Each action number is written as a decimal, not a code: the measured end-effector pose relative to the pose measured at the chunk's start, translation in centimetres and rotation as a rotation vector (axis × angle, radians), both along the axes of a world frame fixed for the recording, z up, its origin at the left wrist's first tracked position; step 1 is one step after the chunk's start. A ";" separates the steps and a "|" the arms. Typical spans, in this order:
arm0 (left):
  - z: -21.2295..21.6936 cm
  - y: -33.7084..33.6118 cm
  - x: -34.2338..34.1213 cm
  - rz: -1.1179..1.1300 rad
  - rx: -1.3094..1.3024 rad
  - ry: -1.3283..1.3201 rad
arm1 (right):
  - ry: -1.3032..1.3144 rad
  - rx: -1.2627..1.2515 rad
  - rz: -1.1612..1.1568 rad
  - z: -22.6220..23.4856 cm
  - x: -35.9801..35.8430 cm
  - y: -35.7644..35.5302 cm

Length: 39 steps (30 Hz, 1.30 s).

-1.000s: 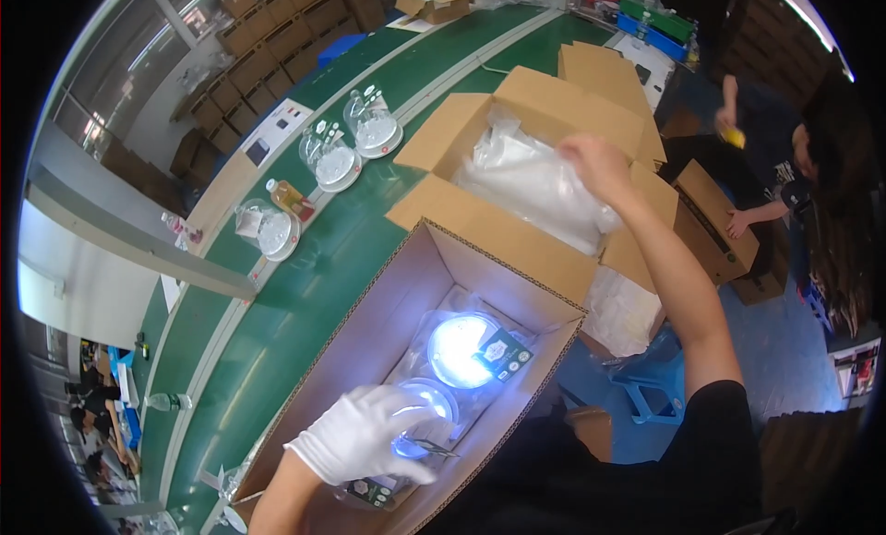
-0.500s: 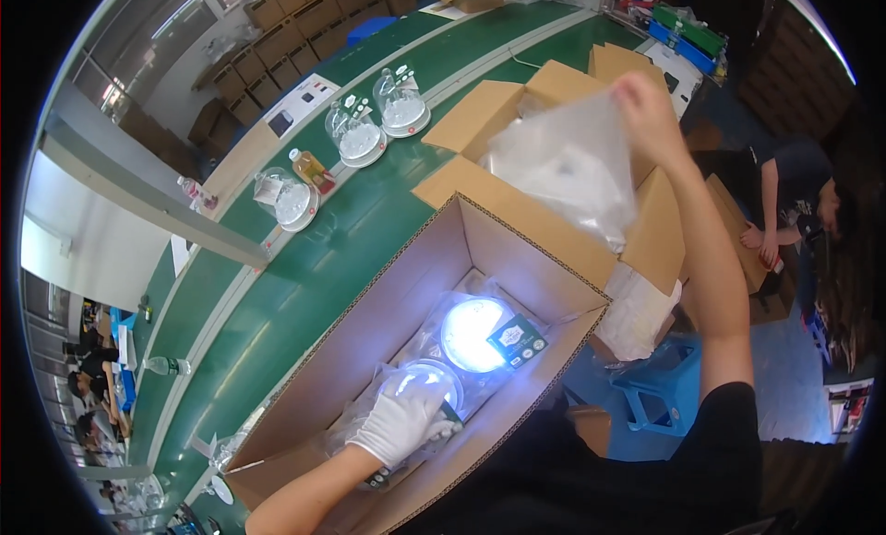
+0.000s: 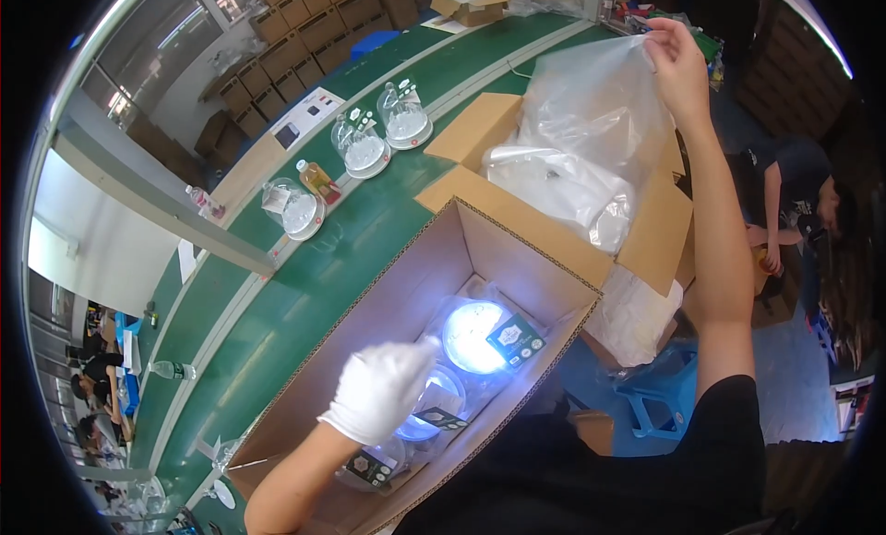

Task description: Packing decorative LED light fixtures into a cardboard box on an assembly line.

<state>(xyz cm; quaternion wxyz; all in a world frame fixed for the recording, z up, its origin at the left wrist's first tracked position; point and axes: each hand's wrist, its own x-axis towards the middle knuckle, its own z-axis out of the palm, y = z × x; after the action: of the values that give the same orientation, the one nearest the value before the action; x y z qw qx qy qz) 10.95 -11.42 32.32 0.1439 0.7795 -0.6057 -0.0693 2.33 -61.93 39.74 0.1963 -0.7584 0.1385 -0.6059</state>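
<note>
Clear domes [image 3: 362,152] at eleven o'clock, gloved left hand [image 3: 377,394] at seven, finger state unclear, lit round lamp [image 3: 471,330] inside carton [image 3: 524,261] at five, clear plastic bag [image 3: 591,96] at one, edge pinched by right hand [image 3: 681,72] at two

A black top [image 3: 563,475] is showing, with a short right sleeve [image 3: 724,424]. A white glove [image 3: 365,410] is covering the left hand [image 3: 380,387], while the right hand [image 3: 681,73] is going bare.
</note>
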 end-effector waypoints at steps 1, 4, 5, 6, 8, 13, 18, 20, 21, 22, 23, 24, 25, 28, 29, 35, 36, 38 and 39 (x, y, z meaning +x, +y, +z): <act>1.6 -1.0 0.0 0.032 -0.158 -0.029 | 0.081 0.082 0.060 0.1 0.2 1.3; 4.7 -4.9 0.4 0.022 -0.431 0.098 | 0.161 0.198 0.154 -0.4 1.0 3.9; 5.1 -6.6 0.4 -0.022 -0.448 0.169 | 0.122 0.265 0.163 -0.6 1.3 5.3; 5.0 -8.5 0.6 -0.070 -0.466 0.241 | 0.078 0.344 0.232 -0.5 1.4 6.1; 4.8 -13.2 1.0 -0.011 -0.263 0.434 | -0.062 0.513 0.323 -0.2 1.1 7.7; 1.5 -20.8 4.7 0.027 -0.152 0.808 | -0.170 0.565 0.251 0.3 -0.7 11.1; 4.1 -23.0 2.0 0.059 -0.372 1.277 | 0.037 0.466 0.418 -4.9 -3.6 12.2; 4.5 -23.0 1.6 0.093 -0.494 1.366 | 0.171 0.282 0.378 -6.6 -4.2 13.4; 4.7 -22.7 1.2 0.141 -0.519 1.305 | 0.245 0.248 0.352 -6.9 -4.9 14.2; 4.9 -22.3 1.0 0.189 -0.543 1.240 | 0.317 0.214 0.328 -6.0 -5.3 15.7; 4.5 -22.4 1.5 0.224 -0.586 1.233 | 0.334 0.270 0.313 -5.6 -5.5 16.6; 4.1 -22.2 1.9 0.225 -0.579 1.233 | 0.333 0.276 0.312 -5.6 -5.5 16.6; 4.2 -22.0 1.9 0.257 -0.570 1.224 | 0.343 0.243 0.320 -5.6 -5.6 16.3; 4.0 -21.7 1.9 0.309 -0.591 1.242 | 0.331 0.248 0.376 -6.7 -5.4 15.6; 3.8 -21.4 2.2 0.293 -0.616 1.226 | 0.308 0.281 0.426 -7.0 -5.3 15.4; 4.6 -19.2 3.1 0.336 -0.648 1.063 | 0.183 0.825 0.535 -8.0 -5.6 14.0; 5.0 -18.6 3.4 0.343 -0.649 1.021 | 0.166 0.818 0.516 -8.0 -5.6 13.6; 5.9 -17.4 3.8 0.442 -0.692 0.912 | 0.083 0.831 0.506 -8.7 -5.7 11.9; 6.4 -16.4 4.4 0.460 -0.732 0.866 | 0.020 0.863 0.520 -8.9 -5.8 10.8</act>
<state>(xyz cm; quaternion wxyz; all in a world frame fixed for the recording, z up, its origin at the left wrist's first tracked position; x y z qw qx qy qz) 15.30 -27.77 38.76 0.6469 0.6913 -0.2926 -0.1343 -3.42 -51.14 30.89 0.6350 -0.6235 0.1846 -0.4171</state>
